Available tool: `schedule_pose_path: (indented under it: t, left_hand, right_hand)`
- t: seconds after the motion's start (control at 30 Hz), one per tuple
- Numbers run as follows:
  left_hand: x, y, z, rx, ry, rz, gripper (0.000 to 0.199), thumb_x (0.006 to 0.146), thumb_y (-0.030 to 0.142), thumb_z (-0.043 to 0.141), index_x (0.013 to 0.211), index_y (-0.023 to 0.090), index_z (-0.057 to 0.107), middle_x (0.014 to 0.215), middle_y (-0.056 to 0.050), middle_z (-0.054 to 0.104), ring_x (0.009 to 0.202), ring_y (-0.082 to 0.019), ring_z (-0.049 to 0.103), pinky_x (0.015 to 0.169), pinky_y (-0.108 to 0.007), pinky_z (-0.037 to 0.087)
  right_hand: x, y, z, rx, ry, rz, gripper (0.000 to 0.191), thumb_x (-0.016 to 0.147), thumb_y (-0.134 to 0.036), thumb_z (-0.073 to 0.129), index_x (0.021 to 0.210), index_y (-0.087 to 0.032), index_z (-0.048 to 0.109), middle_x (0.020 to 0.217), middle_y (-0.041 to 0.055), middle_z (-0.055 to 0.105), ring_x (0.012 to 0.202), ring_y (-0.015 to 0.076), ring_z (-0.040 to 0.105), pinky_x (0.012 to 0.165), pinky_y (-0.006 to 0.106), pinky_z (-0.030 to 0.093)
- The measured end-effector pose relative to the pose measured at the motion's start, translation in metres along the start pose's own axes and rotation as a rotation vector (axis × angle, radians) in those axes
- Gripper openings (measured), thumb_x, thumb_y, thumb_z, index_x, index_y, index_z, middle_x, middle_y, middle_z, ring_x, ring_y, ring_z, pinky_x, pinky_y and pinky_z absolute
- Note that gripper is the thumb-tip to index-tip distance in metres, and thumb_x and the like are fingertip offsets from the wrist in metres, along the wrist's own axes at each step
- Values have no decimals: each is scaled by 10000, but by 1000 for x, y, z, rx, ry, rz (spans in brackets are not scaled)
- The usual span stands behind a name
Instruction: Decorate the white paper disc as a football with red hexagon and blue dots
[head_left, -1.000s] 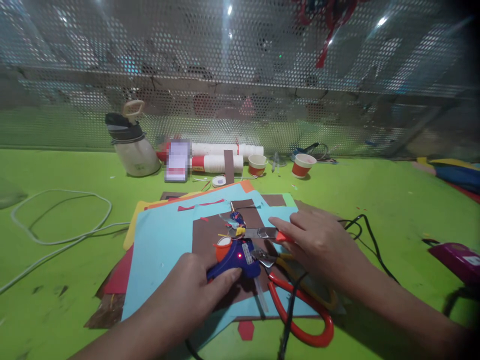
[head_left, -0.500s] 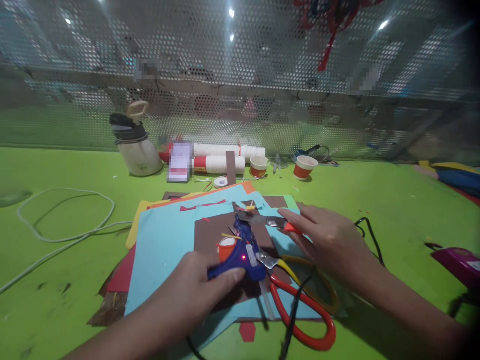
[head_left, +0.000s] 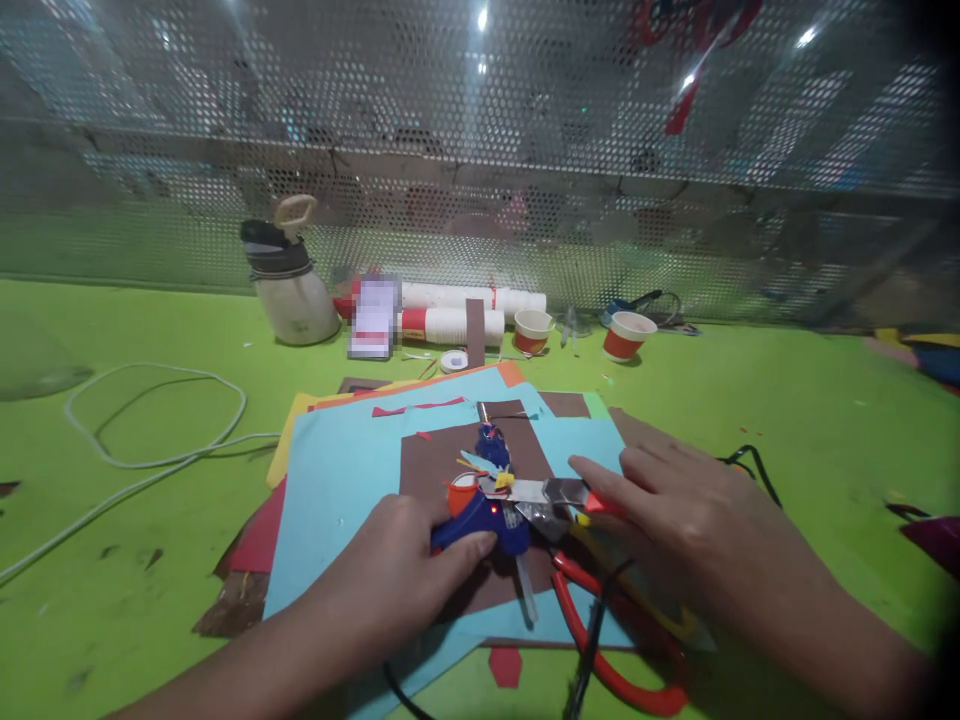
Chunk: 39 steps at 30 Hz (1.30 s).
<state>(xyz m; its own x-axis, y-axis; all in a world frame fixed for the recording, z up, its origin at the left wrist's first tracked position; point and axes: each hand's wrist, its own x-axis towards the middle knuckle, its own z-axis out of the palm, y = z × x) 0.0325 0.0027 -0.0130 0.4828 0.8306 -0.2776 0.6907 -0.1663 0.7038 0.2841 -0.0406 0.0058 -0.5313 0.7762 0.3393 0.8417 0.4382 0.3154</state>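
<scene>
My left hand [head_left: 427, 555] is wrapped round a blue glue gun [head_left: 469, 525] with a lit red light. Its nozzle points away from me, and a clear glue stick [head_left: 528, 592] juts out of its back. In my right hand [head_left: 682, 510] is a utility knife [head_left: 551, 490] with a red handle, its flat metal blade pointing left over the gun. A small yellow scrap [head_left: 505, 481] sits by the blade's tip. Beside the gun, a red-and-white round piece [head_left: 461, 492] is partly hidden. Scissors [head_left: 574, 620] with red and yellow handles lie below my right hand.
Stacked coloured paper [head_left: 330, 480] lies under my hands on the green table [head_left: 165, 520]. Behind are a bottle [head_left: 292, 295], a phone [head_left: 374, 318], stacked paper cups [head_left: 457, 326] and two single cups [head_left: 628, 337]. A white cable [head_left: 150, 463] loops at left; a black cord [head_left: 592, 640] crosses the scissors.
The knife's blade has come toward me, from near the glue gun's front end to just above its body. The yellow scrap has moved with the tip. The whole view has shifted slightly.
</scene>
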Motion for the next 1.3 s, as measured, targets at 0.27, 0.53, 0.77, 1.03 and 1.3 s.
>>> schedule_pose_path:
  t: [0.27, 0.53, 0.77, 1.03, 1.3]
  left_hand:
    - [0, -2, 3, 197, -23, -46, 438, 874, 525, 436, 750, 166, 655, 621, -39, 605, 533, -160, 468, 500, -255, 271]
    - [0, 4, 0, 423, 96, -16, 373, 889, 489, 461, 809, 191, 671, 700, -87, 686, 613, -235, 603, 529, -283, 282]
    - [-3, 10, 2, 606, 111, 6, 396, 906, 501, 443, 838, 201, 692, 757, -119, 727, 676, -307, 658, 529, -316, 293]
    - [-4, 17, -2, 602, 87, 19, 382, 909, 485, 448, 863, 203, 702, 781, -113, 736, 708, -307, 679, 536, -320, 337]
    - [-3, 20, -3, 619, 107, 14, 402, 911, 471, 455, 843, 164, 704, 797, -154, 740, 733, -343, 695, 563, -347, 412]
  right_hand:
    - [0, 7, -2, -61, -28, 76, 228, 927, -192, 463, 1056, -174, 651, 763, 92, 626, 749, 254, 586, 664, 353, 414]
    - [-4, -15, -7, -85, -29, -8, 287, 740, -139, 646, 1022, -188, 649, 685, 22, 567, 620, 232, 567, 601, 342, 353]
    - [1, -19, -9, -169, -67, 82, 346, 674, -161, 723, 1012, -197, 664, 698, 21, 579, 668, 253, 585, 625, 353, 371]
    - [6, -14, -20, -253, -55, 150, 241, 775, -169, 664, 1014, -200, 658, 795, 67, 655, 736, 270, 610, 637, 358, 368]
    - [4, -26, -25, -179, -78, 79, 255, 650, -94, 657, 876, -208, 690, 658, 44, 598, 627, 265, 608, 581, 366, 414]
